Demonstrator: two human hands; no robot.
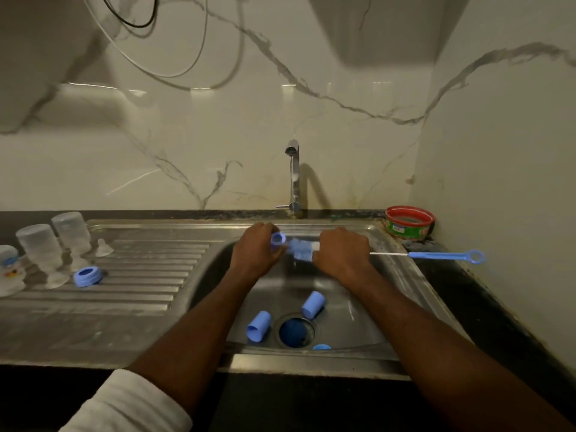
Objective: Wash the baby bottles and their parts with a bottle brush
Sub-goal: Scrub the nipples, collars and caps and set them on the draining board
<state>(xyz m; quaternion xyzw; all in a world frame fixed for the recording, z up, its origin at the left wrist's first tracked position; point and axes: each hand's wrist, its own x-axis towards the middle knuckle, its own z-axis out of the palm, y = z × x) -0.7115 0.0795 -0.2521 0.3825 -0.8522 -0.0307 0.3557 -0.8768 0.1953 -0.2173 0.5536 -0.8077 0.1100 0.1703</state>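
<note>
Our left hand (256, 244) curls its fingers round a small blue ring (277, 239), its opening turned to the right; our right hand (341, 249) grips the bottle brush (304, 249) close behind the bristles, fingers wrapped about the wire, the blue handle (445, 255) jutting far out to the right over the sink's rim (314, 364). The bristle head sits just beside the ring's mouth, both under the thin stream from the tap (293, 176).

We judge the ring could slip from wet fingers and drop into the basin, towards the open drain (296, 330); the long handle could also knock the red-rimmed tub (410, 221) at the corner if we swing it.

In the basin lie two blue caps (258, 325), one either side of the drain; on the ribbed drainboard (140, 275) stand upturned clear bottles (42, 247), a clear teat (104, 247) and another blue ring (88, 276); behind rises a veined marble-look wall (187, 135).
</note>
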